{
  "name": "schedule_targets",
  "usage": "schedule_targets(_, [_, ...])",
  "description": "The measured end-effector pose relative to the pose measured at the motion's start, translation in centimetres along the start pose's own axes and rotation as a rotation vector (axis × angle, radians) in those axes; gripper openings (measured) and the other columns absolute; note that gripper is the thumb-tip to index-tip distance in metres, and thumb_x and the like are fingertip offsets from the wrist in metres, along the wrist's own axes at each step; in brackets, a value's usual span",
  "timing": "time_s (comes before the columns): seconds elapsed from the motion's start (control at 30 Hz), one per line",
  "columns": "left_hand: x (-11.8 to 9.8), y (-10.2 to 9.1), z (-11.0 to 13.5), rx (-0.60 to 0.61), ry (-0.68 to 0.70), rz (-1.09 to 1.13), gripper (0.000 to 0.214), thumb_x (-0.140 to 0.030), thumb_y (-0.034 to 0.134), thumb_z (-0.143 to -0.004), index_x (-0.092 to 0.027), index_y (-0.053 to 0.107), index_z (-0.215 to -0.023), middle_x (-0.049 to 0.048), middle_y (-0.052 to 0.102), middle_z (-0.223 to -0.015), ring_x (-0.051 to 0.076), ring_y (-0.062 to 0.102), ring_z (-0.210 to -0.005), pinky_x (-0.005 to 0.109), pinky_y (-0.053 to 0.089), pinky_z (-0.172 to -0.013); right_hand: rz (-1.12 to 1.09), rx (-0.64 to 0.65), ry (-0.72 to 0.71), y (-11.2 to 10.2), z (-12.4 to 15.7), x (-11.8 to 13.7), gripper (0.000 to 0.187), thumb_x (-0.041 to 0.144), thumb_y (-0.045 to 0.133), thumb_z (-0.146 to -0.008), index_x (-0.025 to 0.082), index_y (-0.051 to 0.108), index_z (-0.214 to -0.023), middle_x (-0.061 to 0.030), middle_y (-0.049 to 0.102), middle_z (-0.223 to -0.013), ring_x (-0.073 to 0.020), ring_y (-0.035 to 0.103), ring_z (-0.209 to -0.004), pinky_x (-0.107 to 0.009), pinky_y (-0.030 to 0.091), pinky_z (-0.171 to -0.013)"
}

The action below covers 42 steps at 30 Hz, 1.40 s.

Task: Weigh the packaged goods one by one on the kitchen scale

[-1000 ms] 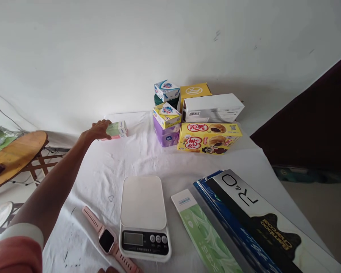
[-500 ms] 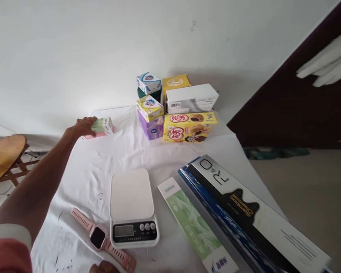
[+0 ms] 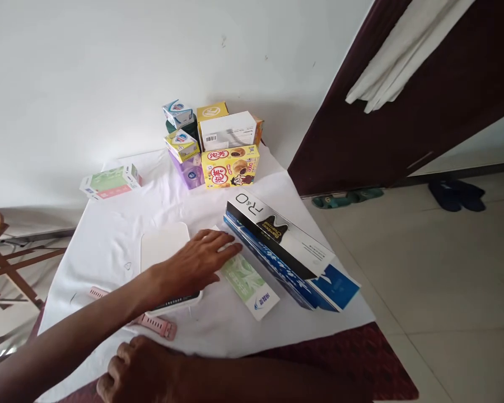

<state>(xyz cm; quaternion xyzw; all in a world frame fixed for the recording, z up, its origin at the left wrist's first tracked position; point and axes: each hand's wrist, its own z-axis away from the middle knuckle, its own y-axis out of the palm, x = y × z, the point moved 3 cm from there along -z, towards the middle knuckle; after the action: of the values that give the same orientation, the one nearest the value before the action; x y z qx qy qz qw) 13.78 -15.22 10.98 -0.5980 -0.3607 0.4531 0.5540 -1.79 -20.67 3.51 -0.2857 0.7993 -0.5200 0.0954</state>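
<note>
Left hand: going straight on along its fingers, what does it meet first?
The left hand lies on the flat green-and-white carton; beyond that, probably the side of the long blue cardboard box beside it.

1 head-worn camera looks forward and down over the tabletop (image 3: 105, 235) toward the wall (image 3: 88, 73), close behind the left hand (image 3: 197, 262) and right hand (image 3: 130, 372).

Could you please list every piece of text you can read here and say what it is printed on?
"R&O": on the long black-and-white box, at its far end.
"泡芙": in a red oval on the yellow snack box.
Barcode only, digits too small: white box.
Too small or blurred: gold print on the long box, logo on the small yellow-topped box, print on the green flat box under the left hand.
</note>
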Motion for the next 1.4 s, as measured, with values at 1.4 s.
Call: schedule_targets(1.4, [5.2,-3.1,13.2,-0.013,-0.531,0.077,0.059,-0.020,0.073,-0.090,-0.027,0.045,-0.141,0.0093,0.062,-0.132,0.028,0.059,-0.123,0.048,0.046,-0.105,0.041,-0.165,-0.017,3.5,0.1,0.8,0.022,0.027,0.064,-0.093,0.019,0.056,-0.074,-0.0038,0.061,-0.063,-0.0182,0.053,-0.055,-0.029,0.032,-0.042])
